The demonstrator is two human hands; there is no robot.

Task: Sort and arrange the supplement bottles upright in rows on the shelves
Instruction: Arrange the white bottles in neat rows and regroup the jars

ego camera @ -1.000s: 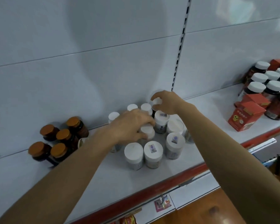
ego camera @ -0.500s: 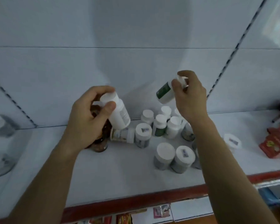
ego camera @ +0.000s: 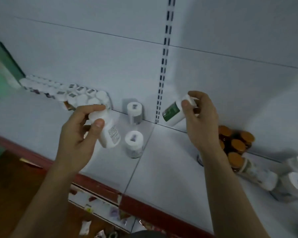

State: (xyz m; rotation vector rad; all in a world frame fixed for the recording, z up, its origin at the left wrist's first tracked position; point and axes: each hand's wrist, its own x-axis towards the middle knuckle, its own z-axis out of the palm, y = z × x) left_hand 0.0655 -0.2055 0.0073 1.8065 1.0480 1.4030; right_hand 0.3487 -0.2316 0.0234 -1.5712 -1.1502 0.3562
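My left hand (ego camera: 79, 133) grips a white supplement bottle (ego camera: 108, 133) by its cap end, tilted, above the white shelf (ego camera: 162, 169). My right hand (ego camera: 201, 121) holds a white bottle with a green label (ego camera: 173, 113) by its cap, tilted in the air near the back panel. Two white bottles stand upright between my hands, one at the back wall (ego camera: 134, 112) and one in front of it (ego camera: 134, 143). A row of white-capped bottles (ego camera: 72, 93) lines the back wall at the left.
Amber jars with orange lids (ego camera: 236, 143) cluster behind my right wrist. More white bottles (ego camera: 286, 181), some lying down, sit at the far right. The shelf has a red front edge (ego camera: 100, 184). A slotted upright (ego camera: 163, 69) runs down the back panel.
The view has swung left along the shelf. Both hands carried their bottles away from the loose cluster to the section with the neat row; the amber jars now lie to the right.
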